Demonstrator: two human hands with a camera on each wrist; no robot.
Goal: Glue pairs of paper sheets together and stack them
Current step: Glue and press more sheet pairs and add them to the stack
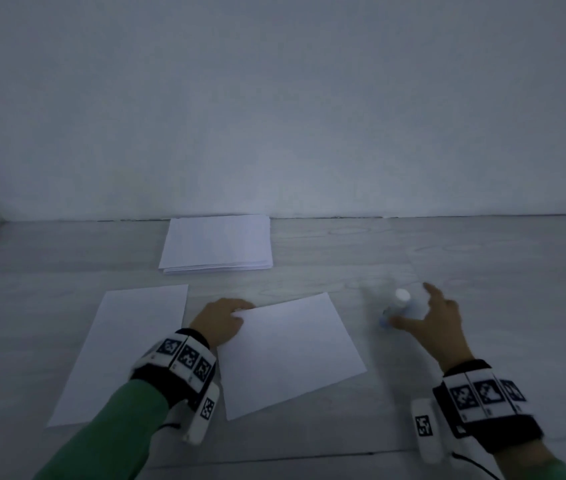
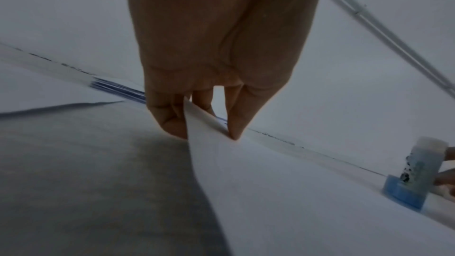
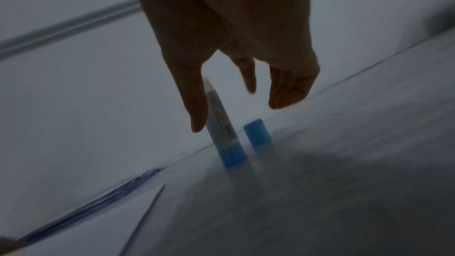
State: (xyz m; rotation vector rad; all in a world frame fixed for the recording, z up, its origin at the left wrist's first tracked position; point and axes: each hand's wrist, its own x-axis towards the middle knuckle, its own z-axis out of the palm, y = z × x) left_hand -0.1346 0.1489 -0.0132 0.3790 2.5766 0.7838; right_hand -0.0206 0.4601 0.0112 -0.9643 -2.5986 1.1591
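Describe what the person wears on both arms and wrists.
Both hands are bare. Each forearm has a green sleeve. Each wrist carries a black band faced with white panels printed with black square markers, and a white camera block with its own marker hangs below it. A thin black cable trails from the right wrist's block.

L grip (image 1: 224,318) curled, pinching; R grip (image 1: 428,315) fingers spread, relaxed.

Left hand (image 1: 221,320): pinches the far left corner of a skewed paper sheet (image 1: 292,355).
Right hand (image 1: 437,323): fingers spread around an upright glue stick (image 1: 399,306); contact unclear, blurred.
Second sheet (image 1: 129,351): flat, left of the first.
Paper stack (image 1: 217,244): at the desk's (image 1: 482,289) far edge.
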